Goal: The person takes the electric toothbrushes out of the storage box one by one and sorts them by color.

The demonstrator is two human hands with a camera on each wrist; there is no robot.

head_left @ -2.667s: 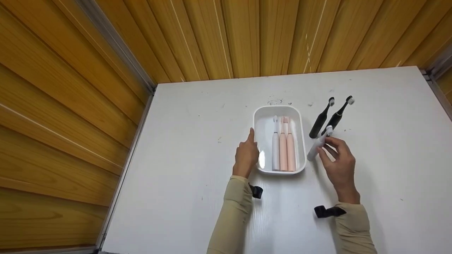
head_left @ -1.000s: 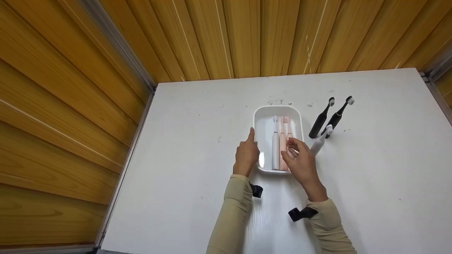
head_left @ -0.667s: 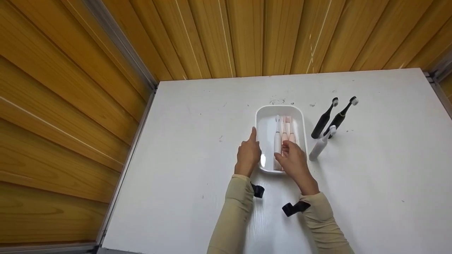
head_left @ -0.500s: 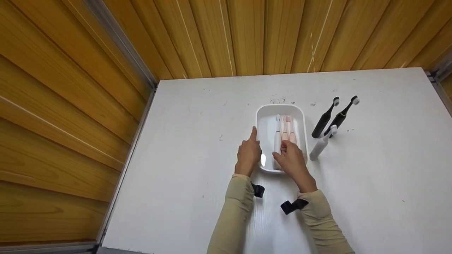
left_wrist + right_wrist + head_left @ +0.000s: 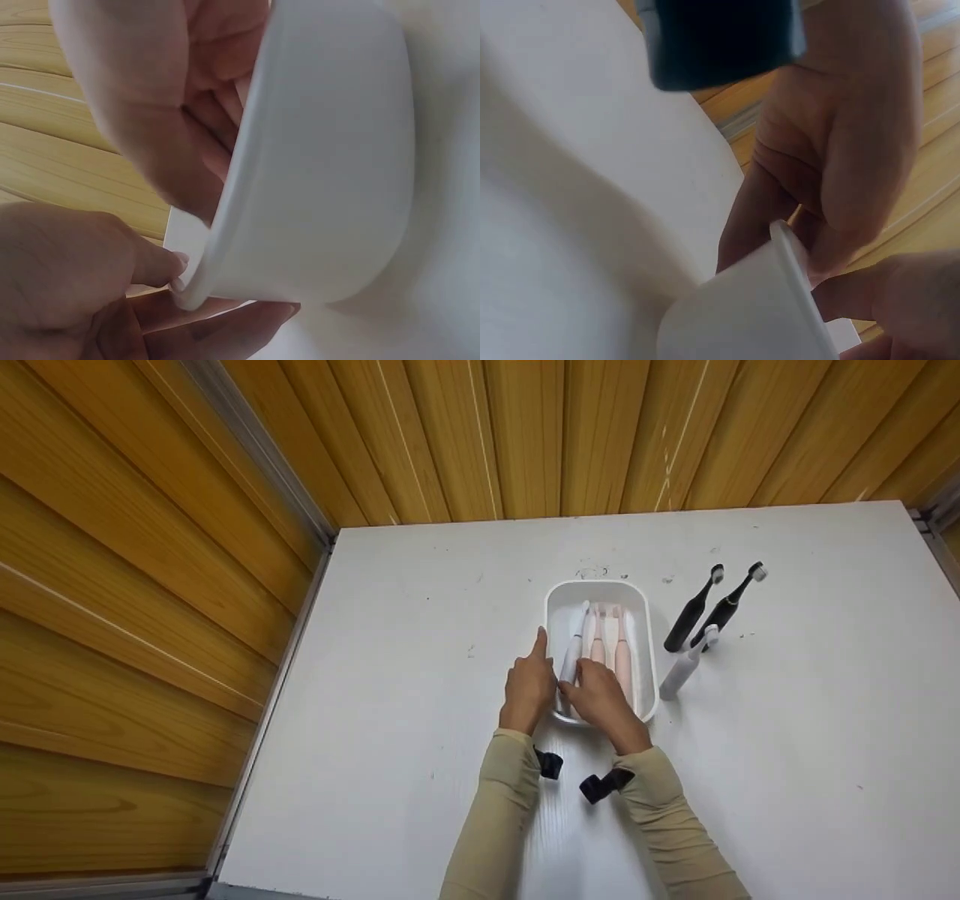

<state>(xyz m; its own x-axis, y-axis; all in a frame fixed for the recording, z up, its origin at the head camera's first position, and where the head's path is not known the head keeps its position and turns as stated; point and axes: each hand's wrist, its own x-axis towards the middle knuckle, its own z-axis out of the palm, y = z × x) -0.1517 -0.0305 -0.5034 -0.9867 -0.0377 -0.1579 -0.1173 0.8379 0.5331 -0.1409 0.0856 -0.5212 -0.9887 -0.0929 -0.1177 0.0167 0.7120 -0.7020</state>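
In the head view my left hand (image 5: 529, 686) holds the left side of a white plastic bin (image 5: 651, 660). The left wrist view shows its thumb over the rim (image 5: 251, 150) and other fingers on the outside. My right hand (image 5: 600, 697) reaches into the bin, finger and thumb pinching a white electric toothbrush (image 5: 574, 646), which slants along the left inner wall. Two pink electric toothbrushes, one farther left (image 5: 598, 649) and one farther right (image 5: 622, 658), lie to its right, partly covered by the right hand. Both wrist views show the bin wall hiding the toothbrushes.
Right of the bin, two black electric toothbrushes, a nearer one (image 5: 685, 624) and a farther one (image 5: 724, 610), stand upright on the white table (image 5: 390, 720). Before them stands another white electric toothbrush (image 5: 681, 671). Wood-look panels (image 5: 517, 442) close off the back and left.
My right hand has let go of the standing white toothbrush, moved left into the bin and shifted the white toothbrush there leftward, tilting it. The pink ones have spread apart. My left hand stays put.
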